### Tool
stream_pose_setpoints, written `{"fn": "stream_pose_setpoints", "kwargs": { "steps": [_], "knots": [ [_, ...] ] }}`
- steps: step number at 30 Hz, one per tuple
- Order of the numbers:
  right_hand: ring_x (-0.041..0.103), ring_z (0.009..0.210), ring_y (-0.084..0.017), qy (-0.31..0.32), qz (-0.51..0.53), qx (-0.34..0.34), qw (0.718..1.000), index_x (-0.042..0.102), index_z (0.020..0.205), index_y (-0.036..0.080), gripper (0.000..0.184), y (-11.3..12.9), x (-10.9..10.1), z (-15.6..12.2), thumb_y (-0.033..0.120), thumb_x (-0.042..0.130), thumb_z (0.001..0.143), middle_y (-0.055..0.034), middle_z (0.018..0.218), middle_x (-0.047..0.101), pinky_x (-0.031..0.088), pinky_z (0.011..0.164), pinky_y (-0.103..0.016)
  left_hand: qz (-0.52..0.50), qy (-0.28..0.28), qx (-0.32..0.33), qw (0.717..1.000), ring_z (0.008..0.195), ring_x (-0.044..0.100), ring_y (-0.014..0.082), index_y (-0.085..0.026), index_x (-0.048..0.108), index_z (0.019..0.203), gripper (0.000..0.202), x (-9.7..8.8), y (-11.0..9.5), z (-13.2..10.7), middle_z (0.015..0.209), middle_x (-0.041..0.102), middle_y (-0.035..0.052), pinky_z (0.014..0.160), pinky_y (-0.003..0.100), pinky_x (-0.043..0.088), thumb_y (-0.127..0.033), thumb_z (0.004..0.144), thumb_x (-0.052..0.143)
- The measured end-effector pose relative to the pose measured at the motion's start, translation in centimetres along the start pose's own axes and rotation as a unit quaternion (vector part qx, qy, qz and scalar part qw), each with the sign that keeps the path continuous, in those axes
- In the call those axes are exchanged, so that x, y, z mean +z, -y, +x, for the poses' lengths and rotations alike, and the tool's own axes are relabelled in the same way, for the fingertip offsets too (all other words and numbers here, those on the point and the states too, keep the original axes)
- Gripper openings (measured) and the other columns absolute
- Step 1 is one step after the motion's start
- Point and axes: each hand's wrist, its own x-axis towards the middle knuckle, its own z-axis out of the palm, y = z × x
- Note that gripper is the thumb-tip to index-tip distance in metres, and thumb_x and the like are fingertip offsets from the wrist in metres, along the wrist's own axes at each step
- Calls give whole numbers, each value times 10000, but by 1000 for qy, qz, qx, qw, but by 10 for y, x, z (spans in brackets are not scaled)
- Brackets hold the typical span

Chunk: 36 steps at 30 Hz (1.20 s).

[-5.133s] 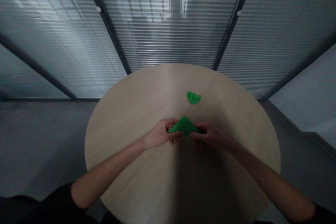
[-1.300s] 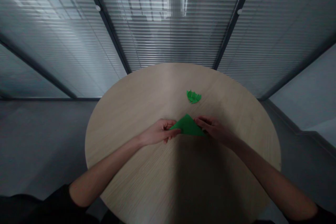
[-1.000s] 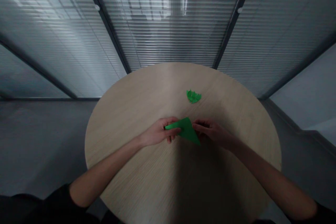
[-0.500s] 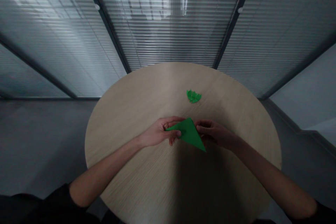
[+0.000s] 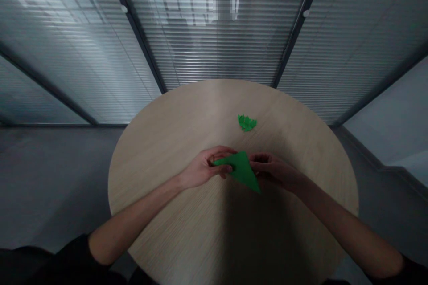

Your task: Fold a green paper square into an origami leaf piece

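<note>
Green paper triangle (image 5: 241, 171) sits between the two hands, with its left corner pinched in the left hand (image 5: 205, 168) and its long point aimed down past the right fingers, toward the person. The left thumb (image 5: 228, 169) lies across the top of the paper, and the left fingers (image 5: 220, 151) curl round behind that corner, closed firmly on it. The right hand (image 5: 274, 173) is half open, its right fingers (image 5: 259, 158) bent and resting at the paper's right edge; whether they grip it or only touch it, I cannot tell. Above the fingertips of both hands, well apart from them, a crumpled green paper scrap (image 5: 246, 122) lies on the round wooden table (image 5: 174, 218). The left forearm (image 5: 133, 216) and right forearm (image 5: 337, 225) reach in from dark sleeves (image 5: 72, 260). Past the table edge are a grey floor (image 5: 50, 178) and glass walls with slatted blinds (image 5: 214, 44).
</note>
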Motion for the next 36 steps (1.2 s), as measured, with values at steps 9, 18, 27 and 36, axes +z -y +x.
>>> {"fn": "stream_pose_setpoints", "kwargs": {
  "steps": [9,18,27,36],
  "knots": [
    [585,625,-102,-83,-77,-68,991,686,873,185,374,-2,4,3,498,850,749,15,771,619,490,556,-206,119,-32,98,988,1221,647,261,-195,757,1174,303,-5,0,1,1358,675,123,992,376,570,-242,876,785],
    [545,625,-124,-114,-224,-136,958,645,837,194,340,-7,7,9,512,762,811,12,729,581,444,541,-236,266,-24,156,951,1316,578,263,-238,652,1368,373,-2,6,1,1407,605,128,1124,461,489,-238,995,639],
    [595,653,-143,-151,-226,-148,951,652,887,197,305,-12,3,12,491,718,838,-5,774,627,499,571,-259,276,-20,156,948,1333,549,293,-195,714,1054,126,-1,2,-2,1394,552,134,1141,506,451,-180,929,701],
    [690,775,-190,-196,-126,-167,958,606,926,217,330,-8,0,13,445,788,772,-27,871,682,619,700,-345,308,-77,134,939,1255,570,283,-219,714,1128,267,-8,9,-1,1298,593,114,1107,480,463,-273,876,781]
  ]
}}
